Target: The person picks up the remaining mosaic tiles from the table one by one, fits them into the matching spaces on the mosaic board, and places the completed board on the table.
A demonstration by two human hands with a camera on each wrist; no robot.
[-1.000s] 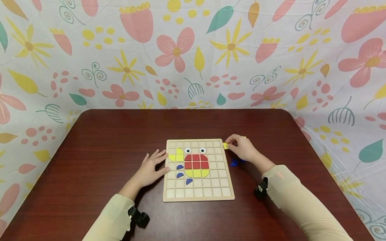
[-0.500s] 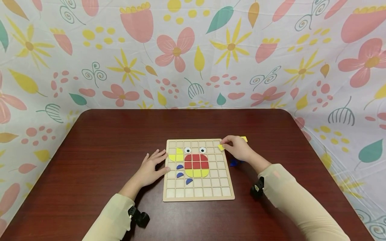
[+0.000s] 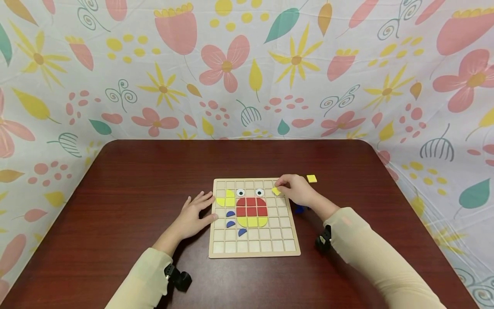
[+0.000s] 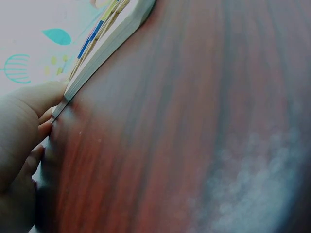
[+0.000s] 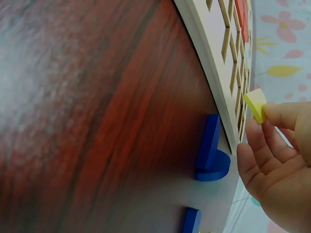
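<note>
A wooden grid board [image 3: 254, 255] lies on the table with red, yellow and blue tiles set in its squares. Two round eye tiles [image 3: 259, 193] sit above the red tiles [image 3: 251, 207], and yellow tiles [image 3: 252, 222] run below them. Three blue half-round tiles [image 3: 230, 224] lie toward the board's left. My right hand [image 3: 298, 189] pinches a yellow tile [image 5: 256, 104] between thumb and fingers, over the board's upper right squares. My left hand [image 3: 191, 218] rests at the board's left edge, fingers spread, thumb touching the rim [image 4: 104, 53].
A yellow square tile [image 3: 311, 178] lies on the table beyond my right hand. Several blue pieces [image 5: 210, 150] lie right of the board, partly hidden by the right hand in the head view. A patterned cloth [image 3: 247, 68] hangs behind the dark wooden table [image 3: 154, 171].
My right hand has moved left with the yellow tile, from beside the board to over its upper right squares. The yellow square behind it has come into view. The left hand has stayed put.
</note>
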